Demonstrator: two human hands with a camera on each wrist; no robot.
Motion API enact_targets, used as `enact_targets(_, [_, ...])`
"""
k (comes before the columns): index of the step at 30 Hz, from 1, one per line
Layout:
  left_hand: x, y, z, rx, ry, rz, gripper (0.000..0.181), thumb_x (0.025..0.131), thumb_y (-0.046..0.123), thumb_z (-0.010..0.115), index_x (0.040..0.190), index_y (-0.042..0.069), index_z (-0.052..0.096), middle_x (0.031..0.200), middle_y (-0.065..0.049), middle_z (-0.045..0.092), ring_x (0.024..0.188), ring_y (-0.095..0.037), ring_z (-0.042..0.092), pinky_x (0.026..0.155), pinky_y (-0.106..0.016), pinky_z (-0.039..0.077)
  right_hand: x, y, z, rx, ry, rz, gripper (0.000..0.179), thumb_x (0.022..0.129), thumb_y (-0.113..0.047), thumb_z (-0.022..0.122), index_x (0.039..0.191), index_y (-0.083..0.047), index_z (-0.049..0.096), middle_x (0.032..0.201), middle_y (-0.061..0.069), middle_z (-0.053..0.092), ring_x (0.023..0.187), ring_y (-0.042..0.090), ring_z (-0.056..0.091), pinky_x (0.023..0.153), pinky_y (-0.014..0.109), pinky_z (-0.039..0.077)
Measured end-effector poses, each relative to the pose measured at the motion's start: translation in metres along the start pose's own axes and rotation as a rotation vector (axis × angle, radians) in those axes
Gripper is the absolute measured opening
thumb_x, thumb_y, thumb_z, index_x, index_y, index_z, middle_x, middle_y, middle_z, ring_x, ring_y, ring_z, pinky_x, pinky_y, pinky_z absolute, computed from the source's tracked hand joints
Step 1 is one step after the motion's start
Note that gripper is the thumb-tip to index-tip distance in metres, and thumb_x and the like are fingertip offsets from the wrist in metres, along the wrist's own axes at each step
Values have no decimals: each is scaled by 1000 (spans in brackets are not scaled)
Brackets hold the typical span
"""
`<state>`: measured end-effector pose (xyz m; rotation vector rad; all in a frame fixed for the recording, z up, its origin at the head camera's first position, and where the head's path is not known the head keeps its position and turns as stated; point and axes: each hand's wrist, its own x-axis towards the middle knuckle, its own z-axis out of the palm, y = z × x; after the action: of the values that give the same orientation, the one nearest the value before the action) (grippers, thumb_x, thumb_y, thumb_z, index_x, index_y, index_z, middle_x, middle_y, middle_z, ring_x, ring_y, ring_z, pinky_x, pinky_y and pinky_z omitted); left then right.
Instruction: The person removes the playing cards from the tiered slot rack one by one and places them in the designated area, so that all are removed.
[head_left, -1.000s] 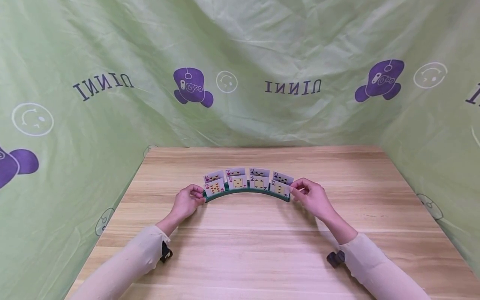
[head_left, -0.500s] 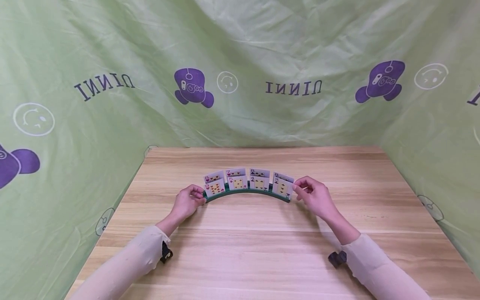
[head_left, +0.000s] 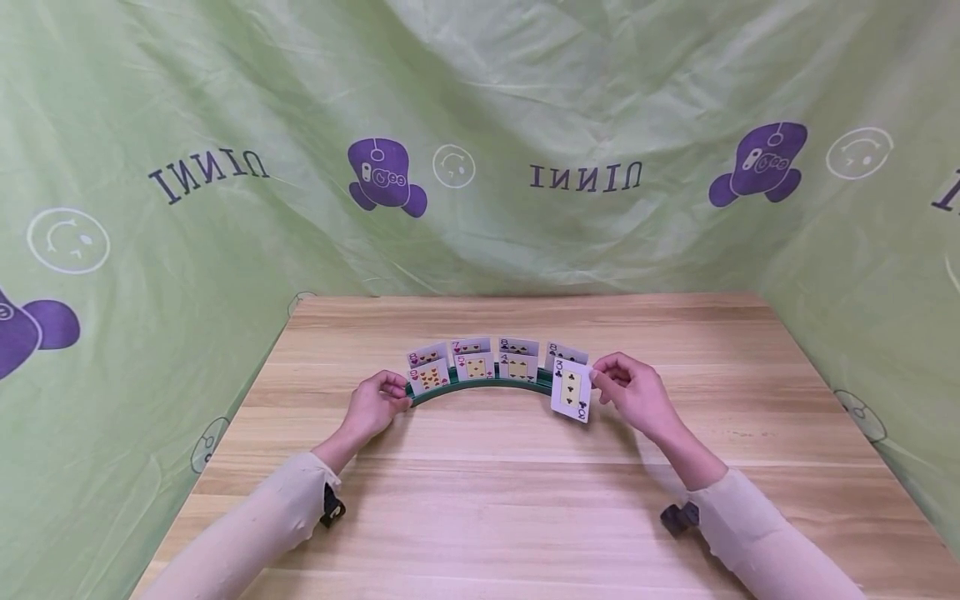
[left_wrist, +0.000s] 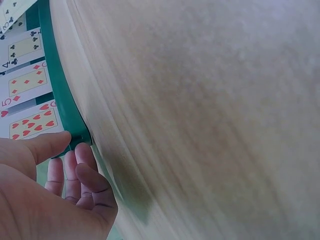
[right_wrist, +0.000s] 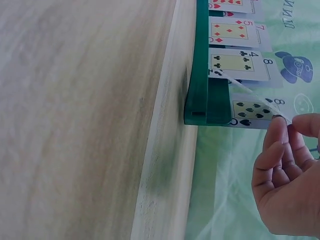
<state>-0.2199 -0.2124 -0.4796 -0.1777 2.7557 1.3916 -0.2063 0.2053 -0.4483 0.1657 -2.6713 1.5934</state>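
Observation:
A curved green card holder (head_left: 483,383) stands on the table with playing cards upright in two rows. Its left end is gripped by my left hand (head_left: 375,404), thumb on top and fingertips at the end, as the left wrist view shows. My right hand (head_left: 633,396) pinches the three of clubs (head_left: 572,390) by its right edge. That card is tilted, out of the holder and in front of its right end; the right wrist view shows it edge-on. Behind it, an eight of spades (right_wrist: 252,110) stays in the back row. The front row keeps the nine of hearts (head_left: 429,377), five of diamonds (head_left: 476,367) and four of clubs (head_left: 518,367).
The wooden table (head_left: 480,500) extends in front of the holder and to both sides. Green printed cloth (head_left: 480,242) hangs behind and at the sides. A dark wrist strap device (head_left: 678,518) sits by the right sleeve, another (head_left: 332,506) by the left.
My right hand has drawn the three of clubs out of the front right slot, toward me and slightly right. The left hand and the holder have stayed put.

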Motion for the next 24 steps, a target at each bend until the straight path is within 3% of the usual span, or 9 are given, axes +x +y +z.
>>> enact_targets(8, [-1, 0, 0, -1, -6, -8, 28, 82, -1, 74, 107, 4, 63, 97, -11, 65, 84, -19, 64, 72, -21, 50, -2, -1, -4, 35, -32, 55, 19, 97, -19, 63, 107, -2, 64, 89, 20, 68, 66, 15, 60, 53, 26, 44])
enact_targets(14, [-1, 1, 0, 2, -3, -4, 28, 82, -1, 74, 107, 4, 63, 97, -11, 65, 84, -19, 65, 72, -22, 50, -4, -1, -10, 110, -81, 101, 22, 98, -18, 61, 108, 1, 61, 80, 8, 66, 63, 10, 55, 52, 23, 43])
enact_targets(24, [0, 0, 0, 4, -5, -7, 27, 83, 0, 74, 108, 4, 63, 97, -10, 65, 85, -19, 64, 72, -24, 50, -8, 4, -21, 176, -96, 122, 25, 99, -15, 60, 111, 7, 58, 82, 4, 66, 62, 6, 53, 53, 23, 43])
